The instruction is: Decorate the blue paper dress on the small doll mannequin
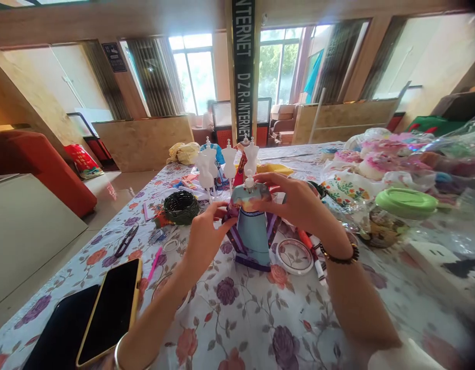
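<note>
A small dress-form mannequin (251, 226) in a light blue and purple dress stands at the table's middle. My left hand (204, 234) pinches the purple fabric at the dress's left side. My right hand (295, 200), with a dark bead bracelet at the wrist, curls its fingers over the mannequin's right shoulder. Several bare white mannequins (222, 162) stand just behind it.
On the floral tablecloth (245, 318) lie a yellow-cased phone (112, 308) beside a black phone (63, 329), black snips (126, 240), a dark woven basket (181, 206), a small patterned dish (295, 255), a green-lidded jar (395, 216) and bagged pink items (383, 154) at right.
</note>
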`<move>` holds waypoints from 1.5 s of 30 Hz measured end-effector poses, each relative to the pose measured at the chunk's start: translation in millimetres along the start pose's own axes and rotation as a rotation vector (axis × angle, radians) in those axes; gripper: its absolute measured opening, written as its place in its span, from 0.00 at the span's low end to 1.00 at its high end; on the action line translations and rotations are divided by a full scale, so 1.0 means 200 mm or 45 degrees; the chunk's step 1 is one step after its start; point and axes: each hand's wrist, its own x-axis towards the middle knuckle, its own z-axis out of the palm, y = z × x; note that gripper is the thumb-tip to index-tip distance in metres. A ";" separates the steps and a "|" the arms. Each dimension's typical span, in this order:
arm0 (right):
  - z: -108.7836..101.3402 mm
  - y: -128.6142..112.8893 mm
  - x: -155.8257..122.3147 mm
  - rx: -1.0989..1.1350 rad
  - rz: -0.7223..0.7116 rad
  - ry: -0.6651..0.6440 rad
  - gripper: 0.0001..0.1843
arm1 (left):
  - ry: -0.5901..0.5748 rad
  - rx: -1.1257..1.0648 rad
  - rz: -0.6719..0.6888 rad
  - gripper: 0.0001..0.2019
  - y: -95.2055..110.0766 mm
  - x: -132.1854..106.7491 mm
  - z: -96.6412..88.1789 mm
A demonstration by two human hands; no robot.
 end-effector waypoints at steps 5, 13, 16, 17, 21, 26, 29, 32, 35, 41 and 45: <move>0.03 -0.04 0.00 -0.044 0.001 0.023 0.23 | 0.123 -0.233 -0.036 0.09 -0.07 0.02 -0.02; 0.07 0.00 0.03 -0.003 0.073 0.088 0.27 | 0.239 -0.048 0.110 0.06 -0.08 0.08 -0.12; 0.08 0.04 0.07 0.065 0.102 0.082 0.30 | 0.209 -0.033 0.125 0.07 -0.11 0.09 -0.11; 0.08 0.05 0.10 0.080 0.113 0.075 0.30 | 0.191 -0.047 0.117 0.08 -0.13 0.09 -0.10; 0.10 0.10 0.21 0.121 0.141 0.043 0.31 | 0.148 -0.140 0.016 0.12 -0.23 0.06 -0.02; 0.17 0.19 0.35 0.254 0.163 0.027 0.28 | 0.108 -0.177 -0.072 0.12 -0.37 -0.02 0.13; 0.22 0.25 0.42 0.306 0.167 0.026 0.28 | 0.068 -0.187 -0.103 0.11 -0.43 -0.06 0.20; 0.27 0.30 0.50 0.358 0.181 0.036 0.29 | 0.043 -0.187 -0.126 0.09 -0.48 -0.09 0.23; 0.32 0.35 0.57 0.412 0.185 0.020 0.28 | 0.034 -0.187 -0.157 0.09 -0.52 -0.12 0.24; 0.38 0.41 0.69 0.517 0.137 -0.044 0.25 | 0.050 -0.183 -0.186 0.10 -0.56 -0.15 0.24; 0.38 0.45 0.76 0.524 0.098 -0.040 0.24 | 0.058 -0.181 -0.185 0.10 -0.56 -0.16 0.24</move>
